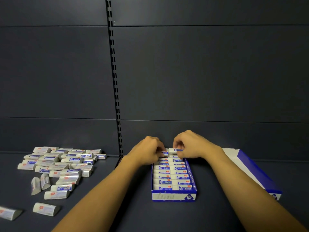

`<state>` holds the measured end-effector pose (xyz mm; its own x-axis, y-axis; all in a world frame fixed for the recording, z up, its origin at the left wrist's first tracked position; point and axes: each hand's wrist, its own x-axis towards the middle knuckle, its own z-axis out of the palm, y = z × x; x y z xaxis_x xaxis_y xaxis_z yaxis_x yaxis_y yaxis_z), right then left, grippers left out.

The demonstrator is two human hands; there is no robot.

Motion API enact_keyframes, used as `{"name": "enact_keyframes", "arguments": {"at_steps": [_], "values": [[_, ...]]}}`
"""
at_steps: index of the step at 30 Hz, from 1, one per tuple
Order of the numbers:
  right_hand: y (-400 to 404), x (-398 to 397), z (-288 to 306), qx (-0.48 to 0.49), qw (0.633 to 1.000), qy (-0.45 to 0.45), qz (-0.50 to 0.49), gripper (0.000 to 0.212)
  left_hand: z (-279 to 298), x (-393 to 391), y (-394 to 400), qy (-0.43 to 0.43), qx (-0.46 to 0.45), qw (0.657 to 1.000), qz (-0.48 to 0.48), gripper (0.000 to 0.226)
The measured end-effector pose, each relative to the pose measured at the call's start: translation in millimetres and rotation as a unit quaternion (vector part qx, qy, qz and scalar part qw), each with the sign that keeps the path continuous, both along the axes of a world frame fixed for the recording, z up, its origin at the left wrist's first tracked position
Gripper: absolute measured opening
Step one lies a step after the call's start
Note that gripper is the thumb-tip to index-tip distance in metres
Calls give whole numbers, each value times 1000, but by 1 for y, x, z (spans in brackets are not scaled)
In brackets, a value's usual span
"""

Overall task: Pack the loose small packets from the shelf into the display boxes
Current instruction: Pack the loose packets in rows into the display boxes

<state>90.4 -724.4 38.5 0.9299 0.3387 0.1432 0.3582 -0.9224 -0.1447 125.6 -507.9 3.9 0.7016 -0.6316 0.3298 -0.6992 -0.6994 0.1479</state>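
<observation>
Nearest the camera, two bare forearms reach forward over the dark shelf (130,206). A blue-and-white display box (173,196) marked 2B sits between them, filled with two columns of small packets, about nine rows showing. At its far end the left hand (147,150) pinches one packet (164,153) and the right hand (189,144) pinches another packet (177,149), both just above the box. A second box (254,171) lies to the right. Left, a loose pile (61,164) of several dozen packets lies.
</observation>
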Motion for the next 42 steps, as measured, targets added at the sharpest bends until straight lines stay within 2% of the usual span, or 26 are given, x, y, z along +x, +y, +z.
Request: {"name": "enact_keyframes", "arguments": {"at_steps": [8,19,42], "values": [[4,4,-3,-17,1000,9,-9,16,-2,-1,1,-8,-2,1000,-6,25],[9,1,-6,-29,999,10,-19,17,3,-3,-5,-13,61,998,-8,30],[14,0,-9,-34,999,25,-16,19,2,-2,-4,16,34,999,0,28]]}}
